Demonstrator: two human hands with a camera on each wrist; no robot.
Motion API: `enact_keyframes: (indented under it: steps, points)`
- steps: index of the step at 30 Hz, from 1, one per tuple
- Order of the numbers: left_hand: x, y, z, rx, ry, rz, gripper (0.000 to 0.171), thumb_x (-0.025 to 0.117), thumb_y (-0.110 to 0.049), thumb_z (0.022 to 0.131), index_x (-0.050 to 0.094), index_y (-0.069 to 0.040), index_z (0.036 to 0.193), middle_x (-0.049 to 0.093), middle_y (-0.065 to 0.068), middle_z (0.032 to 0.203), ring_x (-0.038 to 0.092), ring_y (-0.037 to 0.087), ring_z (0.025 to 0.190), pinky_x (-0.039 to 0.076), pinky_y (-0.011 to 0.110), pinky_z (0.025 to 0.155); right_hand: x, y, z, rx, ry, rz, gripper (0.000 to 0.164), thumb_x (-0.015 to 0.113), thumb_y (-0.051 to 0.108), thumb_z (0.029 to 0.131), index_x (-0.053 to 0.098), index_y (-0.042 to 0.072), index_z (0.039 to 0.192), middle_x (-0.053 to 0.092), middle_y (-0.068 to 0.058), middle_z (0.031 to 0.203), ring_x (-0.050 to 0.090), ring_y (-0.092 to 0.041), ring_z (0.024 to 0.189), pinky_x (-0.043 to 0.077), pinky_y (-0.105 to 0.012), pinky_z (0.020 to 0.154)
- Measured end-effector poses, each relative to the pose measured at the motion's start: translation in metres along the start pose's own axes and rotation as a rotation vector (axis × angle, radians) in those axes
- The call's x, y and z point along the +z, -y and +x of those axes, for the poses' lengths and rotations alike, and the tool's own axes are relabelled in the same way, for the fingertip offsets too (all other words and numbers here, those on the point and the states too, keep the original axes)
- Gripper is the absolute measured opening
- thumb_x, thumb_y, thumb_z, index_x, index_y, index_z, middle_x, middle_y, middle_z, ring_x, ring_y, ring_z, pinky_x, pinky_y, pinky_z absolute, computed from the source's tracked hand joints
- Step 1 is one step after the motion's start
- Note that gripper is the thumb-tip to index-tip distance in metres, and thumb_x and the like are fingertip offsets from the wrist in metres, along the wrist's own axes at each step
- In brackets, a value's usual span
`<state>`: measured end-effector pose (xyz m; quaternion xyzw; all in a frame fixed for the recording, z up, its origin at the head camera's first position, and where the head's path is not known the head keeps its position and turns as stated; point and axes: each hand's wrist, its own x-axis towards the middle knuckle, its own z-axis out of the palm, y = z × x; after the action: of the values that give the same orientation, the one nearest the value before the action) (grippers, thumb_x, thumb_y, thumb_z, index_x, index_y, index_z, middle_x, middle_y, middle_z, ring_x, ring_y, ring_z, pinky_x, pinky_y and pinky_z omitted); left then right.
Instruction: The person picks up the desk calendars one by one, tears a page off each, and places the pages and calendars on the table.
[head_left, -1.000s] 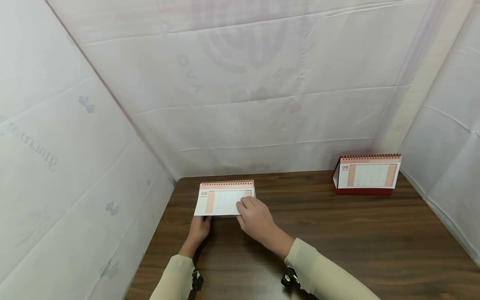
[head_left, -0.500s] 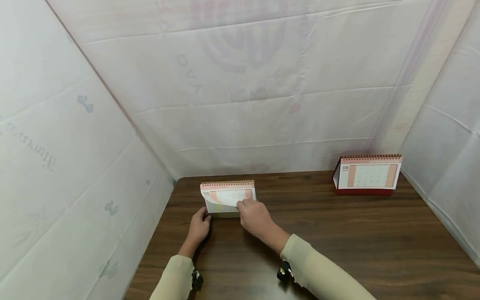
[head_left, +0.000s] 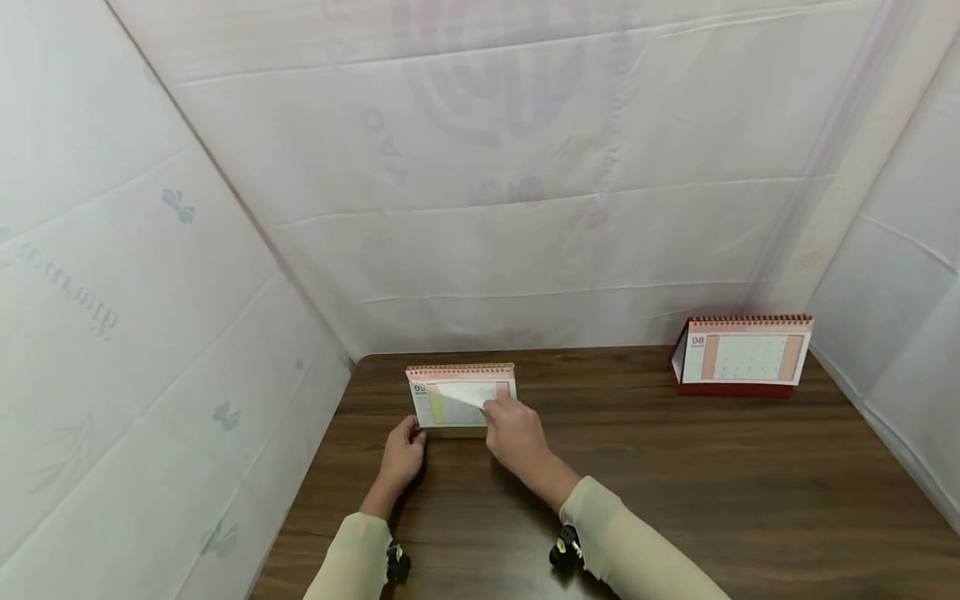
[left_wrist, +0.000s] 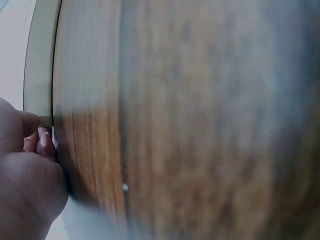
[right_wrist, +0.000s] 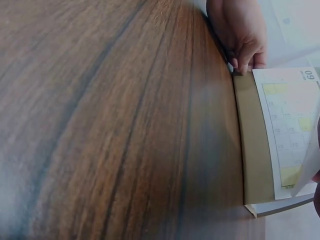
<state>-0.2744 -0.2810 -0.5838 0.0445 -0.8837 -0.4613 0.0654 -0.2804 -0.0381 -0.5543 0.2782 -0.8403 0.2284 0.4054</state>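
Observation:
A spiral-bound desk calendar (head_left: 429, 410) with a tan base (right_wrist: 256, 140) stands at the table's far left. My left hand (head_left: 401, 454) pinches the lower left corner of the base; in the right wrist view that left hand (right_wrist: 244, 30) has thumb and fingers on the corner. My right hand (head_left: 517, 435) pinches the lower right part of a calendar page (head_left: 468, 392), which curls up from its left corner. Below it shows a page (right_wrist: 285, 117) with yellow blocks and the number 09. The right hand's fingers are mostly cut off in its own wrist view.
A second desk calendar (head_left: 750, 357), with a red base and a page marked 08, stands at the far right of the wooden table (head_left: 637, 467). White sheeting (head_left: 480, 250) hangs behind the table and along both sides.
The 08 page, flat a second ago, has been lifted from its lower left corner by my right hand, baring the page beneath. The left hand stays at the base corner.

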Motion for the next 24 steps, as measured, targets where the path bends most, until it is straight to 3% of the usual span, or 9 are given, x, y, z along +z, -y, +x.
enact_keyframes:
  steps: [7, 15, 19, 24]
  points:
    - [0.0008, -0.0003, 0.0005, 0.001, 0.004, -0.002, 0.023, 0.055, 0.004, 0.102, 0.068, 0.002, 0.121, 0.071, 0.018, 0.11, 0.06, 0.02, 0.094, 0.048, 0.028, 0.083, 0.0036, -0.0032, -0.0032, -0.012, -0.014, 0.004, 0.015, 0.08, 0.008, 0.092, 0.068, 0.012, 0.083, 0.059, 0.001, 0.072, 0.052, -0.012, 0.061, 0.057, -0.027, 0.057]
    - [0.0004, -0.0008, -0.0008, -0.006, -0.002, -0.007, 0.023, 0.057, 0.004, 0.101, 0.069, 0.002, 0.12, 0.071, 0.017, 0.108, 0.059, 0.017, 0.092, 0.047, 0.025, 0.08, 0.0055, -0.0049, -0.0045, 0.007, -0.014, 0.035, 0.009, 0.08, 0.008, 0.093, 0.072, 0.012, 0.089, 0.069, 0.0, 0.079, 0.059, -0.014, 0.064, 0.059, -0.028, 0.061]
    - [-0.0004, -0.0008, -0.0011, -0.017, 0.002, -0.009, 0.023, 0.057, 0.005, 0.101, 0.069, 0.002, 0.12, 0.071, 0.017, 0.107, 0.058, 0.016, 0.09, 0.047, 0.025, 0.078, 0.0054, -0.0061, -0.0036, 0.046, -0.013, 0.106, 0.009, 0.076, 0.007, 0.096, 0.074, 0.011, 0.089, 0.068, 0.0, 0.074, 0.057, -0.012, 0.061, 0.057, -0.028, 0.059]
    - [-0.0009, -0.0011, -0.0004, -0.025, 0.007, -0.003, 0.024, 0.057, 0.004, 0.102, 0.069, 0.001, 0.123, 0.072, 0.018, 0.112, 0.061, 0.017, 0.094, 0.048, 0.026, 0.081, 0.0039, -0.0083, -0.0004, 0.105, -0.017, 0.163, 0.019, 0.072, 0.01, 0.101, 0.075, 0.012, 0.082, 0.06, 0.002, 0.063, 0.042, -0.007, 0.055, 0.049, -0.027, 0.055]
